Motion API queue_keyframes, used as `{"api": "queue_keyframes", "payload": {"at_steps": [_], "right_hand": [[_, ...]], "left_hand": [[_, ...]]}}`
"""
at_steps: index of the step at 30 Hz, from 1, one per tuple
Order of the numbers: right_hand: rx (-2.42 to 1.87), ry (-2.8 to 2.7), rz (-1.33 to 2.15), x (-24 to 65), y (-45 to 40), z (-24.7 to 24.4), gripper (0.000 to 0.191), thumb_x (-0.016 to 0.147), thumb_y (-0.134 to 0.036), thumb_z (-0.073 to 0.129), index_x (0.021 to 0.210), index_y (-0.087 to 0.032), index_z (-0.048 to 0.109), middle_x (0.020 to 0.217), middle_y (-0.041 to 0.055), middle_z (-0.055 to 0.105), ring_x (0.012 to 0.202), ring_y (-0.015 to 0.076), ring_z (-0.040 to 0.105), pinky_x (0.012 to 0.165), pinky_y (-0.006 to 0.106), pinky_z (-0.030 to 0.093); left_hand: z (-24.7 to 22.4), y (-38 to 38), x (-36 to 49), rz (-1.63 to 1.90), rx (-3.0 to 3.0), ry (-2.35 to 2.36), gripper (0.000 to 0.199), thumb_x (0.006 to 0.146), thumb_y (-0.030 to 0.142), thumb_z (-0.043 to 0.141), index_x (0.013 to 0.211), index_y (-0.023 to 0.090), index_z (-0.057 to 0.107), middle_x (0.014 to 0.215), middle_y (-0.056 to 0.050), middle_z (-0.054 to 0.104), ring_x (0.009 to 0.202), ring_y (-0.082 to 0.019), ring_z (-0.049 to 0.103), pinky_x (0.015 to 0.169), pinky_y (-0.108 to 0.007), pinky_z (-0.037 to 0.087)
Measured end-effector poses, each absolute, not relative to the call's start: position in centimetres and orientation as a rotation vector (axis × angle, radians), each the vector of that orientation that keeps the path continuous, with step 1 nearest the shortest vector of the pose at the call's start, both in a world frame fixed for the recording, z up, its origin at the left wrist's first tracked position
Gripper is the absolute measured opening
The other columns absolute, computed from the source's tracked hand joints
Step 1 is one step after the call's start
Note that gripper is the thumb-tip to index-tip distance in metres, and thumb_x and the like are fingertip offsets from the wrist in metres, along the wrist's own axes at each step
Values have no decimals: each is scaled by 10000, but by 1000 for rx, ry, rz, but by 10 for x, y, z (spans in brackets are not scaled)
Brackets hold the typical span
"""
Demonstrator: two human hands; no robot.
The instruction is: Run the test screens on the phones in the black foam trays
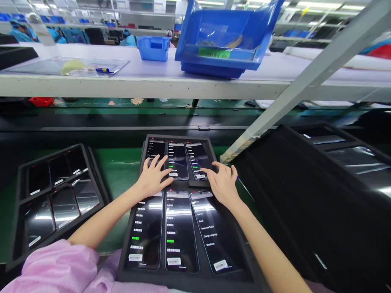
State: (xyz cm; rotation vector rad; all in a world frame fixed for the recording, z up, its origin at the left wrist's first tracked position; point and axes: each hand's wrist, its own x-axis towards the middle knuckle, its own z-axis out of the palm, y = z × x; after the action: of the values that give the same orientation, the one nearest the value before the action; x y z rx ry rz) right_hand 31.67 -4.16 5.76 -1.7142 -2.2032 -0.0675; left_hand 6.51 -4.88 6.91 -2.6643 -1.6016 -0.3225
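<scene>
A black foam tray [183, 278] lies in front of me, with several smartphones set in it in two rows, their screens lit with text menus. My left hand [154, 175] is spread over the upper-left smartphone [157, 146], partly covering it, with fingertips reaching the middle smartphone [178, 156]. My right hand [224, 181] stretches its index finger to the lower part of the upper-right smartphone [197, 156]. Nothing is held in either hand. In the lower row, the right smartphone [216, 228] sits tilted and shows an English menu. White barcode labels are stuck on the screens.
To the left, another black tray [15, 240] holds several phones with dark screens. More black trays [293, 203] are stacked on the right. A slanted grey post [293, 97] rises beside my right hand. The shelf ahead carries a large blue bin [220, 61] and a smaller one [152, 49].
</scene>
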Motion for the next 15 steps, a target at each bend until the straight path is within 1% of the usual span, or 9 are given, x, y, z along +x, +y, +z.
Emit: {"api": "queue_keyframes", "payload": {"at_steps": [3, 6, 9, 11, 12, 15], "right_hand": [[-1747, -2217, -120, 316, -42, 61, 473, 936, -300, 207, 1033, -258, 669, 1183, 110, 471, 1149, 260, 419, 1024, 592, 211], [-1726, -2156, -156, 318, -53, 69, 470, 933, -292, 205, 1035, -262, 662, 1164, 98, 470, 1141, 259, 418, 1022, 592, 216], [-1658, -2168, -129, 321, -83, 75, 455, 930, -282, 208, 1056, -279, 645, 1154, 82, 465, 1148, 248, 408, 1031, 588, 200], [-1576, -2265, -78, 322, -109, 76, 431, 925, -272, 230, 1062, -298, 638, 1159, 71, 467, 1142, 236, 411, 1037, 578, 190], [-1524, -2326, -54, 322, -123, 76, 414, 921, -267, 249, 1068, -311, 634, 1160, 65, 471, 1134, 230, 415, 1038, 571, 190], [-1366, -2500, 4, 319, -158, 75, 367, 899, -249, 325, 1116, -349, 603, 1171, 47, 486, 1110, 216, 429, 1035, 531, 203]], "left_hand": [[74, -52, 64, -368, -2642, -1648, 372, 905, 412, 391, 1192, 267, 578, 1440, -125, 333, 1318, -350, 266, 1016, -586, 206], [80, -67, 59, -458, -2585, -1791, 364, 916, 370, 364, 1213, 279, 555, 1453, -124, 298, 1331, -345, 233, 1017, -597, 193], [82, -98, 48, -626, -2529, -1954, 362, 902, 340, 384, 1231, 289, 528, 1480, -109, 214, 1358, -359, 135, 1027, -617, 155], [79, -124, 39, -794, -2506, -2108, 402, 887, 337, 409, 1282, 289, 462, 1505, -99, 105, 1369, -370, 65, 1030, -628, 153], [76, -137, 34, -896, -2493, -2215, 435, 881, 342, 420, 1313, 291, 413, 1511, -94, 55, 1371, -368, 50, 1031, -625, 172], [66, -174, 22, -1232, -2456, -2523, 544, 868, 362, 446, 1378, 308, 260, 1515, -76, 7, 1378, -336, 75, 1051, -586, 212]]}}
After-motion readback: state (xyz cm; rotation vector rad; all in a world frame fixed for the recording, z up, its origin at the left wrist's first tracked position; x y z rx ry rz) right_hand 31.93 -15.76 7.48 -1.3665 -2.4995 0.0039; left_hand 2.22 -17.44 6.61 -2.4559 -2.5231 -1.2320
